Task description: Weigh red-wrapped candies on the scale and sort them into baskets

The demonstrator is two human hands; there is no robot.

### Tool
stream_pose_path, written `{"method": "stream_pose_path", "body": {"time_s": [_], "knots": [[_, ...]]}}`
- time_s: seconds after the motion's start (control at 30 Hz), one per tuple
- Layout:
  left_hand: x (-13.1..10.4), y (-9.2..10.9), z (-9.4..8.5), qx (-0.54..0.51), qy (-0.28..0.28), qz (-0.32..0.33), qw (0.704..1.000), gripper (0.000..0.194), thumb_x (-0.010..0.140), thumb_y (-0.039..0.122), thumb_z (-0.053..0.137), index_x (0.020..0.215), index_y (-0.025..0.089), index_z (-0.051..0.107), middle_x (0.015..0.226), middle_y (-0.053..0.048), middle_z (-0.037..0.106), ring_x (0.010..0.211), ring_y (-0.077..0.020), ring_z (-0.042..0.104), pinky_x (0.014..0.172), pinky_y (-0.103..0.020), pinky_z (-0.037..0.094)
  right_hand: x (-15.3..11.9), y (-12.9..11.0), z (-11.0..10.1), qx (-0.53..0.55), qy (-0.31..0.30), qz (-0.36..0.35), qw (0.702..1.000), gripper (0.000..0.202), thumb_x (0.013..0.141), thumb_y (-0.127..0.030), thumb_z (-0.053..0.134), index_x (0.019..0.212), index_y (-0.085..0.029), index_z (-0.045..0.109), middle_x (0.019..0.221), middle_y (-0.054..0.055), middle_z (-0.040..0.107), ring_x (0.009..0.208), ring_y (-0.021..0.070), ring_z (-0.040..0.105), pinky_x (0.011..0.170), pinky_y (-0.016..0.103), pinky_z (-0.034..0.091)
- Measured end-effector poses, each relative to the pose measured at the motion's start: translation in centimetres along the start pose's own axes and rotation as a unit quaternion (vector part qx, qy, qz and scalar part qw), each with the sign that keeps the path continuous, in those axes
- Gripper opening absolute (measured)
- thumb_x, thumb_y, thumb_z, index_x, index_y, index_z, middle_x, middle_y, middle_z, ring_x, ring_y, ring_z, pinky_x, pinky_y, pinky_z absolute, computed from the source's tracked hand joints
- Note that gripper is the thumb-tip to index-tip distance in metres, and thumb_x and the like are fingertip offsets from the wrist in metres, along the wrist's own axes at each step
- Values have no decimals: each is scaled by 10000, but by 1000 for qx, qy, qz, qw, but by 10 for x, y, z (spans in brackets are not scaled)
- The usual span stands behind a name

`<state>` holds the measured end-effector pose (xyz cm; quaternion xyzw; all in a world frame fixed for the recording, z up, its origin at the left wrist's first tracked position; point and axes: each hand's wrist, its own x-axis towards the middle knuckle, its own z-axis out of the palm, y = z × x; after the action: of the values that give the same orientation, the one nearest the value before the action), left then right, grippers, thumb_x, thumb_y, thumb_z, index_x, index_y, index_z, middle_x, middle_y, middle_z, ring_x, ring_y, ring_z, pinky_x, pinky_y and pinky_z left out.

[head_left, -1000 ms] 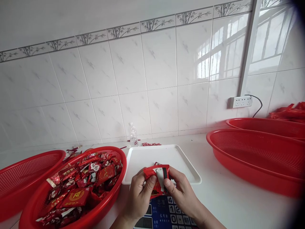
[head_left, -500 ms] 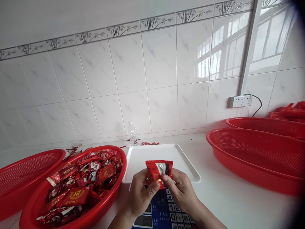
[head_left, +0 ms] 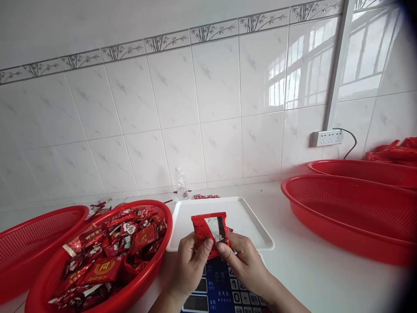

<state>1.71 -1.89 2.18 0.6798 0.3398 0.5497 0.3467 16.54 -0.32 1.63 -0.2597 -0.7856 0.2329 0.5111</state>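
"Left hand (head_left: 193, 263) and right hand (head_left: 243, 259), what have they got?"

"One red packet (head_left: 210, 228), upright between them, thumbs pressed on its near face and fingers curled behind. Both are closed in narrow on it, over the near edge of the white tray (head_left: 250, 224) and the blue scale panel (head_left: 216, 289)."

"And what's it all standing on?"

"A pale counter (head_left: 293, 282), right up against the tiled wall (head_left: 221, 91). There's a bamboo border (head_left: 167, 42) running along the tiles, and barred window light shining on them at the right. Look, a power strip (head_left: 329, 138) too, with a dark cable (head_left: 353, 143) curving from it."

"Anything behind the tray?"

"A clear bottle (head_left: 181, 184), upright by the wall, and a red patterned wrapper (head_left: 206, 197) lying near it."

"What about the baskets?"

"The heaped basket (head_left: 34, 282), just left of the tray, is full of wrapped pieces (head_left: 104, 269), mostly red, some with white or gold print. Beside it sits the far-left basket (head_left: 13, 282). Over on the right, the front basket (head_left: 345, 243) partly hides the rear basket (head_left: 358, 167), with red bags (head_left: 394, 152) bunched behind."
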Motion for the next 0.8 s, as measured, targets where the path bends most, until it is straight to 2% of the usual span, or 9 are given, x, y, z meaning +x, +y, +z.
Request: {"method": "stream_pose_path", "body": {"time_s": [0.13, 0.23, 0.37, 0.47, 0.63, 0.8], "knots": [[0, -2, -2, 1, -2, -4, 1000, 432, 835, 540, 514, 808, 131, 649, 659, -37, 603, 573, -134, 504, 543, -227, 429, -1, 1, 1, -28, 24, -18, 999, 432, 943, -435, 364, 602, -196, 481, 566, -10, 486, 528, 120, 422, 520, 240, 360], [-1, 2, -2, -14, -30, -12, 999, 497, 771, 617, 547, 781, 128, 634, 598, -6, 525, 535, -112, 452, 492, -209, 385, -1, 3, 1, -24, 32, -8, 999, 458, 946, -443, 350, 605, -194, 525, 566, -1, 512, 526, 123, 446, 520, 241, 375], [-2, 9, 2, 7, -46, -44, 998, 424, 781, 557, 576, 735, 136, 596, 577, 12, 481, 526, -103, 444, 489, -202, 369, -1, 5, 1, 27, 48, 40, 998, 470, 940, -469, 349, 599, -188, 509, 544, -8, 501, 501, 115, 446, 489, 229, 378], [-1, 9, 4, 24, -31, -53, 998, 414, 828, 531, 518, 676, 146, 542, 574, 4, 489, 534, -111, 462, 511, -215, 393, 0, 5, 0, 73, 24, 55, 996, 467, 938, -472, 357, 589, -192, 491, 534, -16, 493, 497, 111, 442, 498, 224, 388], [-1, 3, 1, 19, -37, -47, 998, 424, 855, 528, 470, 683, 148, 543, 568, -2, 497, 551, -125, 476, 542, -237, 405, 1, -1, -1, 141, -27, 39, 989, 459, 938, -482, 362, 657, -185, 570, 597, 5, 582, 608, 142, 551, 599, 242, 431], [-2, 2, 1, -1, -36, -49, 998, 445, 858, 540, 460, 650, 152, 524, 555, 1, 483, 535, -120, 457, 529, -237, 395, 3, -7, -3, 117, -49, 35, 991, 476, 930, -480, 393, 639, -178, 619, 655, 23, 644, 626, 141, 559, 616, 239, 424]]}}
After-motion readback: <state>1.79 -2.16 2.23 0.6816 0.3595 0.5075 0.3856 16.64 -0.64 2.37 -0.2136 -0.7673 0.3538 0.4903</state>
